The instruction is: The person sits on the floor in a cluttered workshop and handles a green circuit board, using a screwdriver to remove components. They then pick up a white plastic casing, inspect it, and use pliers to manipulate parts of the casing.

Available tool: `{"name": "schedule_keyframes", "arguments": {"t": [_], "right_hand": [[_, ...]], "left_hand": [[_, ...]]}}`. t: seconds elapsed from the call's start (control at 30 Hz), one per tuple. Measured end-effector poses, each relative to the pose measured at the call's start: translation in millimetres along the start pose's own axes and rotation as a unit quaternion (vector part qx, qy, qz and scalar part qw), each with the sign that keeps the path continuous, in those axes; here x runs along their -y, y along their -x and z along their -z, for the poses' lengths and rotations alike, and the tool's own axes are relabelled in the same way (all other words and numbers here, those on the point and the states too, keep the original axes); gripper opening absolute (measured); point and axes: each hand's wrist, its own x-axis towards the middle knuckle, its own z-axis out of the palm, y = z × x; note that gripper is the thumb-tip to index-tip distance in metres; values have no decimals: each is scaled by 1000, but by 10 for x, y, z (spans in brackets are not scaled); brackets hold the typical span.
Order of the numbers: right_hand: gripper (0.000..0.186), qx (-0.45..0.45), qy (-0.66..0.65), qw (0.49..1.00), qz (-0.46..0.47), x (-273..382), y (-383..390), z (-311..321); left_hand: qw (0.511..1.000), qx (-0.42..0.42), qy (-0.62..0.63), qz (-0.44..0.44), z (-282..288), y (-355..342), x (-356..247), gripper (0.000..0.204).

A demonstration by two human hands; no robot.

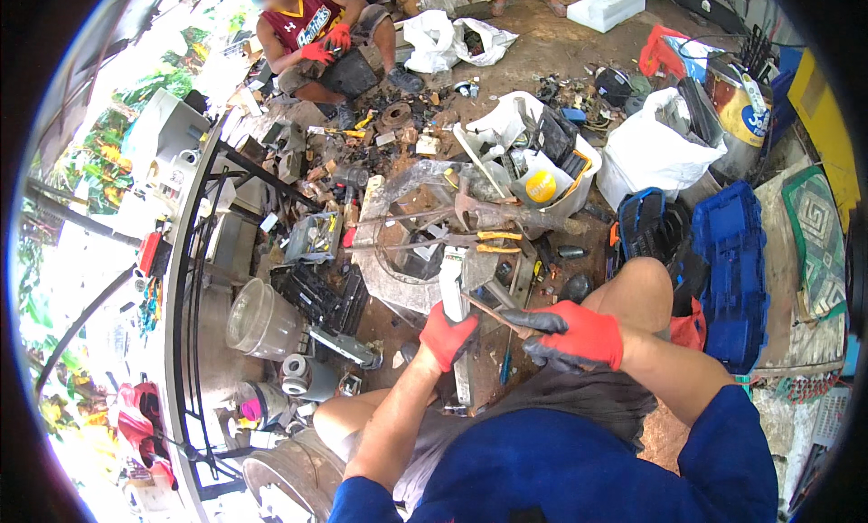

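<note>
My left hand [448,337], in a red glove, is closed round a long, narrow white piece [452,286]. The piece slants from the edge of a worn grey ring-shaped block [380,274] down toward my lap. Close by on the right, my right hand [571,335], in a red glove with dark fingers, grips a thin brownish bar [493,313] whose tip points at the white piece. What kind of tool the bar is, I cannot tell. Beyond both hands, yellow-handled cutters [495,241] and a hammer [466,207] with a rusty head lie across the block.
A clear bucket [260,317] stands left, near a black metal frame [190,342]. White sacks of scrap [646,148] and an open blue case [731,279] are on the right. Another person [312,44] in red gloves sits at the far left amid scattered parts.
</note>
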Motion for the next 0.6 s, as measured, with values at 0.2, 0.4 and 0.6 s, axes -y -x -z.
{"name": "schedule_keyframes", "arguments": {"t": [0.2, 0.4, 0.6], "right_hand": [[55, -151, 131, 979, 29, -202, -183, -336], [55, -223, 131, 966, 23, -340, -311, -589], [58, -279, 156, 946, 45, -404, -437, -661]], "left_hand": [[999, -5, -16, -43, -25, -197, 92, 29], [998, -50, -9, -39, -50, -228, 64, 32], [989, -126, -77, -10, -133, -338, 24, 39]]}}
